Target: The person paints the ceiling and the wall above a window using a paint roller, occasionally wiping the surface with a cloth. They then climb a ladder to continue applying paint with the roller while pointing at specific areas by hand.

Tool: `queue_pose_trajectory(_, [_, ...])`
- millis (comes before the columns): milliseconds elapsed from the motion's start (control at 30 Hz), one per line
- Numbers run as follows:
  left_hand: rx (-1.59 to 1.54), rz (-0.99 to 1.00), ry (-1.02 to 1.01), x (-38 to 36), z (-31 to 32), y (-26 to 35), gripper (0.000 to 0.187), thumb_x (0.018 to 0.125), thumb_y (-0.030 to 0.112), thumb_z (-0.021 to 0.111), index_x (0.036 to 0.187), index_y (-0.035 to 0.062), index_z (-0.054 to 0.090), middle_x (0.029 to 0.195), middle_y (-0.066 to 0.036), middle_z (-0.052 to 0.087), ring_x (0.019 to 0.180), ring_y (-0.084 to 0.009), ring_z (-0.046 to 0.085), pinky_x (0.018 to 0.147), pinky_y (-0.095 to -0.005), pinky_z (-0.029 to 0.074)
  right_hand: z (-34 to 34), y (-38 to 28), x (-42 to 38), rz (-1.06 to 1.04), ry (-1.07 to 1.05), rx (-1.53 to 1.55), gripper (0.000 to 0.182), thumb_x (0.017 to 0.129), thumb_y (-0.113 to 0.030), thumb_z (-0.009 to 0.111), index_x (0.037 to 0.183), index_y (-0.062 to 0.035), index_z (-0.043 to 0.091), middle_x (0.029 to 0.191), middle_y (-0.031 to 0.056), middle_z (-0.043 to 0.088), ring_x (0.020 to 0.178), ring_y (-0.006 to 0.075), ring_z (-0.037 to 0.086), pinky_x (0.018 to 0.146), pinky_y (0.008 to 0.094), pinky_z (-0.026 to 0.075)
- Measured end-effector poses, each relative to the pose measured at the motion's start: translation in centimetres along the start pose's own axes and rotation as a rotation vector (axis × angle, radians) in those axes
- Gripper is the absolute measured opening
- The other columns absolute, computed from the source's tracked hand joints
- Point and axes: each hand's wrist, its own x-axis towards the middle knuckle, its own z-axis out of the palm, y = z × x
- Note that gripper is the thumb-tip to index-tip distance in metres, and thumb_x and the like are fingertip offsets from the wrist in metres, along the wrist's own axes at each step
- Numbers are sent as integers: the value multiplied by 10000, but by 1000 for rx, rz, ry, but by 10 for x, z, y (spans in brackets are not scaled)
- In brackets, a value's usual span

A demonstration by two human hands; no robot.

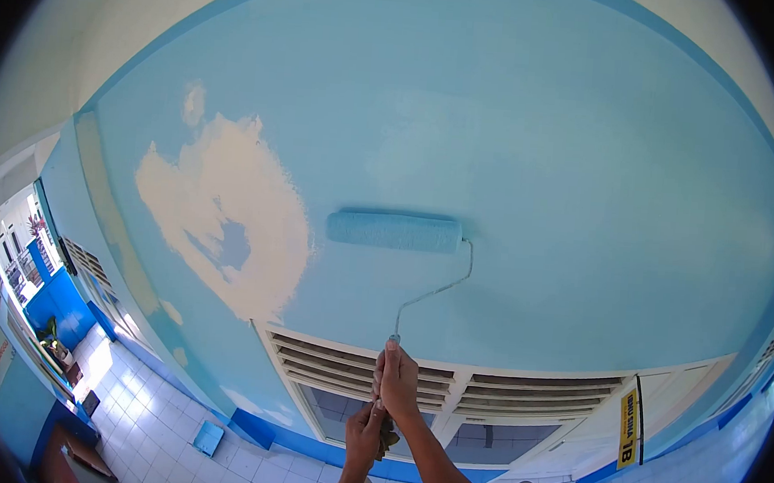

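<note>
A paint roller [394, 232] with a long, light-blue sleeve lies level against the blue wall [571, 183], above the louvred vents. Its bent wire frame runs down to a handle gripped by both my hands. My right hand [397, 379] is closed around the upper part, thumb pointing up along it. Just below, my left hand [363, 434] is wrapped around the lower part. A dark, yellowish thing [387, 436] shows beside my left fingers; I cannot make out what it is. Left of the roller, a large cream patch [271, 224] with a blue spot inside marks the wall.
Slatted vents [538, 392] and window panes sit below the roller. A yellow sign [630, 427] juts out at the right. On the white tiled floor [153, 445] lies a light-blue tray [208, 438]. A potted plant [53, 337] stands far left, near a bright-blue low wall [59, 304].
</note>
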Motion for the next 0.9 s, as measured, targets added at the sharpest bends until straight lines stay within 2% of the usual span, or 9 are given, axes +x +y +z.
queue_pose_trajectory(33, [-43, 64, 10, 9, 7, 17, 410, 1028, 332, 580, 875, -32, 690, 685, -8, 589, 607, -59, 493, 513, -259, 420, 7, -20, 9, -33, -4, 8, 511, 1047, -511, 447, 763, -87, 449, 527, -24, 405, 374, 76, 409, 344, 265, 380])
queue_pose_trajectory(167, [-7, 294, 3, 48, 28, 79, 446, 1030, 348, 575, 817, -29, 682, 636, 6, 550, 587, -54, 435, 511, -253, 341, 32, -94, 48, -147, -26, 13, 533, 1039, -532, 450, 743, -89, 438, 503, -38, 363, 362, 69, 369, 335, 268, 360])
queue_pose_trajectory(233, [-83, 266, -39, 61, 40, 117, 462, 1032, 359, 566, 801, -23, 683, 608, 19, 513, 561, -50, 402, 506, -253, 312, 43, -131, 64, -186, -36, -4, 533, 1037, -532, 452, 737, -91, 433, 500, -39, 354, 359, 71, 358, 331, 269, 351])
queue_pose_trajectory(367, [-130, 365, -68, 80, 68, 194, 467, 1028, 370, 567, 795, -16, 687, 597, 30, 499, 533, -42, 380, 492, -250, 294, 62, -208, 94, -265, -69, -1, 519, 1041, -513, 448, 735, -94, 433, 522, -29, 379, 379, 89, 371, 351, 283, 362])
queue_pose_trajectory(433, [-151, 368, -122, 90, 75, 227, 427, 998, 405, 601, 821, 24, 676, 685, -5, 608, 554, -64, 525, 498, -235, 411, 72, -240, 109, -312, -87, 15, 516, 1042, -509, 443, 736, -94, 436, 548, -18, 397, 402, 99, 387, 370, 293, 372])
queue_pose_trajectory(533, [-244, 431, -158, 107, 89, 262, 414, 975, 416, 628, 813, 37, 670, 673, -2, 601, 528, -67, 520, 475, -232, 416, 84, -279, 127, -360, -104, 27, 515, 1041, -511, 442, 738, -94, 440, 566, -11, 406, 417, 106, 392, 380, 296, 373])
queue_pose_trajectory(667, [-184, 396, -174, 107, 89, 276, 402, 966, 416, 639, 812, 45, 665, 669, -4, 605, 526, -70, 533, 489, -226, 432, 85, -288, 131, -391, -110, 20, 515, 1041, -513, 440, 737, -97, 439, 567, -12, 403, 422, 106, 380, 383, 295, 363])
queue_pose_trajectory(800, [-203, 395, -132, 90, 86, 224, 419, 971, 419, 635, 795, 41, 673, 672, -11, 611, 510, -71, 527, 468, -230, 422, 64, -250, 105, -338, -96, -1, 514, 1042, -510, 443, 736, -96, 439, 567, -14, 399, 420, 104, 373, 381, 297, 359])
queue_pose_trajectory(900, [-200, 377, -78, 85, 85, 209, 423, 969, 414, 639, 781, 37, 678, 663, -17, 611, 481, -71, 511, 441, -231, 403, 56, -237, 95, -216, -112, -42, 513, 1041, -508, 445, 742, -92, 442, 563, -15, 393, 415, 105, 372, 378, 298, 359])
